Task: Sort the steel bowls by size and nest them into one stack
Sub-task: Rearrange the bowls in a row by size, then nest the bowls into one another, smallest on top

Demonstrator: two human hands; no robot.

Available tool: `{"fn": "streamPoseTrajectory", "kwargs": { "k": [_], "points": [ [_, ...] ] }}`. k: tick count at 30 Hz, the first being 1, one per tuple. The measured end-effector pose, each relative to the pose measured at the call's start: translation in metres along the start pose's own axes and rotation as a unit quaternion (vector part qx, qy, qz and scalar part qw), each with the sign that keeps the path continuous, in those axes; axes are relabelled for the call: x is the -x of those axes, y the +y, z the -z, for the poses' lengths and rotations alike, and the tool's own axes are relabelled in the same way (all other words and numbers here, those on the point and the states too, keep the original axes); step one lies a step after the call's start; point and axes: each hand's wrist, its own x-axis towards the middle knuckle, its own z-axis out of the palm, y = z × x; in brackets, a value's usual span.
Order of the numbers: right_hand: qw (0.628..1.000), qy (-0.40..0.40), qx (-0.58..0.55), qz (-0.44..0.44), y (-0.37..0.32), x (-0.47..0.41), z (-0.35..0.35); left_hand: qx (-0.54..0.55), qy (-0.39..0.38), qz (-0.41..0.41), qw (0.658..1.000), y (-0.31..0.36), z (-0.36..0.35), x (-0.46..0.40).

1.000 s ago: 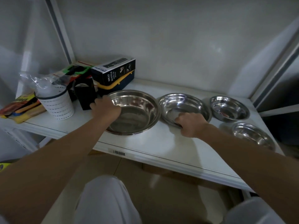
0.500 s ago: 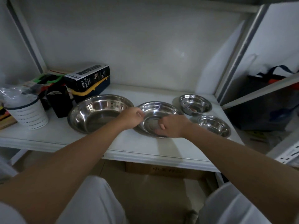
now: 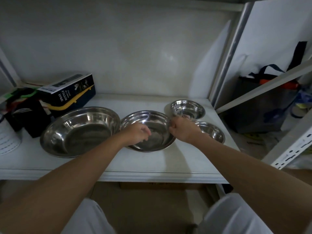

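Several steel bowls sit on a white shelf. The large bowl is at the left and the medium bowl in the middle. One small bowl stands at the back right, another small bowl in front of it. My left hand curls over the medium bowl's near left rim. My right hand pinches its right rim, next to both small bowls. The medium bowl's left edge touches the large bowl.
A dark spray-bottle box and black items stand behind the large bowl. A white perforated cup is at the far left. A shelf upright rises at the right, with bags beyond it.
My left hand left the large bowl and came to the medium bowl's left rim. My right hand shifted from its near edge to its right rim. The view swung right.
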Motion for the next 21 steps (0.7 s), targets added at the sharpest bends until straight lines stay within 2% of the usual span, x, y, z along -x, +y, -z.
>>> {"fn": "streamPoseTrajectory", "kwargs": {
  "k": [2, 5, 7, 10, 12, 15, 21],
  "points": [
    [1.000, -0.011, -0.008, -0.005, -0.002, -0.004, -0.005, 0.001, 0.005, 0.016, 1.000, 0.001, -0.001, -0.002],
    [0.999, -0.010, -0.041, -0.015, -0.009, -0.009, -0.011, -0.028, 0.078, 0.039, 0.996, -0.006, 0.009, 0.001],
    [0.998, 0.004, -0.055, -0.043, -0.014, -0.011, -0.013, -0.045, 0.134, 0.060, 0.988, -0.015, 0.021, 0.007],
    [0.989, 0.038, -0.089, -0.115, -0.011, -0.018, -0.018, -0.071, 0.179, 0.099, 0.976, -0.032, 0.037, 0.018],
    [0.981, 0.025, -0.117, -0.155, -0.007, -0.017, -0.020, -0.080, 0.174, 0.135, 0.972, -0.045, 0.044, 0.024],
    [0.958, -0.019, -0.188, -0.215, -0.007, -0.011, -0.020, -0.075, 0.122, 0.176, 0.974, -0.059, 0.048, 0.034],
    [0.889, -0.001, -0.362, -0.281, -0.006, -0.015, -0.034, -0.080, 0.088, 0.127, 0.985, -0.069, 0.046, 0.040]
  ]
}}
